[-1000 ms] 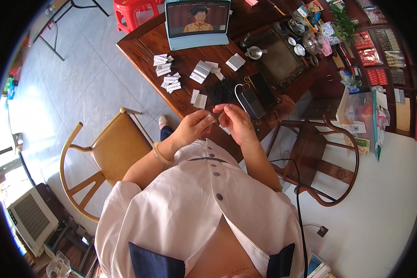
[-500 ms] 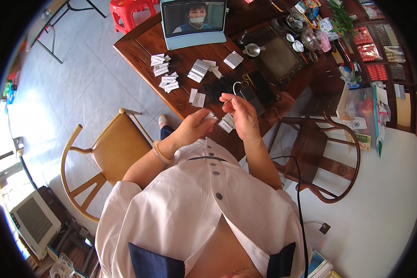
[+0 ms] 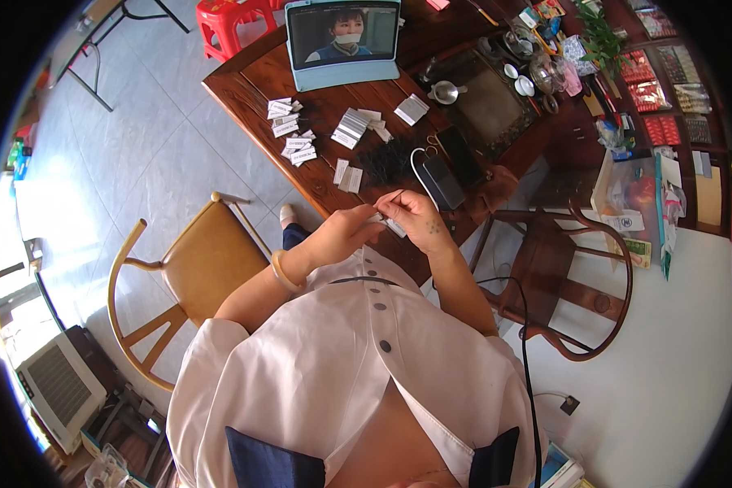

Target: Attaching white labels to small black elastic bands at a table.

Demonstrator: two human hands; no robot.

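Observation:
My left hand (image 3: 346, 236) and my right hand (image 3: 416, 224) meet at the table's near edge, their fingertips touching. Between the left fingers is a small white card tag, mostly covered by the hands now. The right thumb and index finger pinch at that same spot; whatever they hold is too small to make out. Just beyond lies a tangled heap of thin black cords (image 3: 386, 161). White tags (image 3: 348, 176) lie left of the cords, with a larger stack of tags (image 3: 350, 128) behind. Tags with black cords (image 3: 300, 150) are piled near the left edge.
A tablet (image 3: 343, 41) stands at the back, playing a video. Right of the cords are a dark box with a white cable (image 3: 442, 180), a phone (image 3: 461, 154) and a tea tray (image 3: 496, 93) with cups. Chairs stand left (image 3: 211, 248) and right (image 3: 537, 272).
My right hand has come down and left to meet the left hand, its fingers closing in at the tag. The left hand has turned slightly, covering the tag. Things on the table stay put.

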